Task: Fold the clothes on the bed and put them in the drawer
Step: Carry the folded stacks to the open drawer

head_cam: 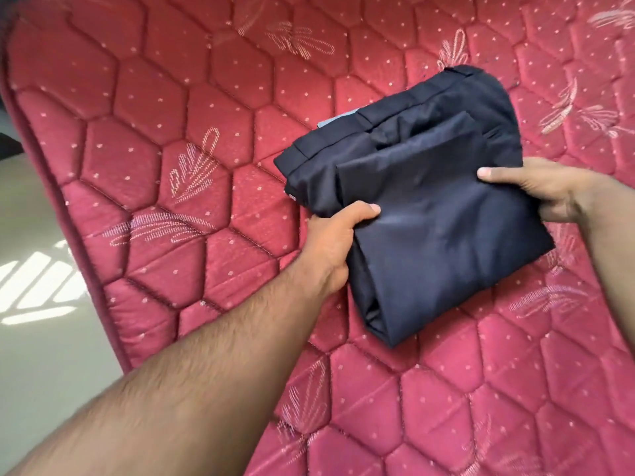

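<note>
Under everything spreads the red quilted mattress (213, 139), stitched in hexagons with pale dots and feathery leaf motifs, filling nearly all I can see. Its piped edge runs from about ten o'clock down to seven, and past it lies a strip of pale floor (37, 338) with bars of sunlight on it.

Toward two o'clock from the middle sits the folded dark navy garment (426, 214), a thick bundle with its layers stacked, one belt-looped band showing along the far side. Whether it rests on the mattress or is lifted just off it, I cannot tell.

My left hand (335, 242) grips the bundle's nine-o'clock edge, thumb curled over the top and fingers hidden beneath. My right hand (536, 190) grips the three-o'clock edge, thumb pressed flat on the upper fold, fingers tucked under the cloth.
</note>
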`<state>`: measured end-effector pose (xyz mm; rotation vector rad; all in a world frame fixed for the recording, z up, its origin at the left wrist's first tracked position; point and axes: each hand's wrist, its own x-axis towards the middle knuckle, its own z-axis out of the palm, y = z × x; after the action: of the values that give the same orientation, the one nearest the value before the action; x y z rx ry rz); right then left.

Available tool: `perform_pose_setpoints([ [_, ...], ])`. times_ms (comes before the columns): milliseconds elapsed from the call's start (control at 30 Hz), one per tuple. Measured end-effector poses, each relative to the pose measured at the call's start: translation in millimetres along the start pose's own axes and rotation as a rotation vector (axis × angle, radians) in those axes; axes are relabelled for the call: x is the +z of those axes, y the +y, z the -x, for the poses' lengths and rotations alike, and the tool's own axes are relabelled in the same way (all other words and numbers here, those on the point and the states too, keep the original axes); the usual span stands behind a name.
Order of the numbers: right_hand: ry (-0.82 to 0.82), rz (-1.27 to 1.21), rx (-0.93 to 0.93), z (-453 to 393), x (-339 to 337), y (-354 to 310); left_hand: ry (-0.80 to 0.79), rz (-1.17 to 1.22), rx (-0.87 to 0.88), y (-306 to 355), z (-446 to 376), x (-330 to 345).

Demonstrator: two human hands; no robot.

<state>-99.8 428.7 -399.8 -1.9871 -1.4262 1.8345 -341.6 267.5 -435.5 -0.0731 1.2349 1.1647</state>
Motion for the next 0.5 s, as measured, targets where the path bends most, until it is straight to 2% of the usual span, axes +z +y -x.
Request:
perform_pose_setpoints([
  [100,-0.194,-0.074,0.089,28.1,49.0,3.1,0.003,0.015,-0.075,11.1,23.7,-59.9],
  [200,-0.295,-0.172,0.074,52.1,115.8,12.6,0.008,0.021,-0.158,18.9,57.7,-138.1],
  [267,-0.355,-0.211,0.071,71.6,170.3,14.0,0.066,0.045,-0.168,22.5,88.5,-188.8],
  [367,-0.429,-0.237,0.075,98.6,258.9,13.6,0.164,0.078,-0.085,36.9,140.4,-268.2],
  [500,-0.615,-0.054,0.069,154.2,406.2,13.3,0.380,0.177,0.076,24.7,242.9,-397.1],
])
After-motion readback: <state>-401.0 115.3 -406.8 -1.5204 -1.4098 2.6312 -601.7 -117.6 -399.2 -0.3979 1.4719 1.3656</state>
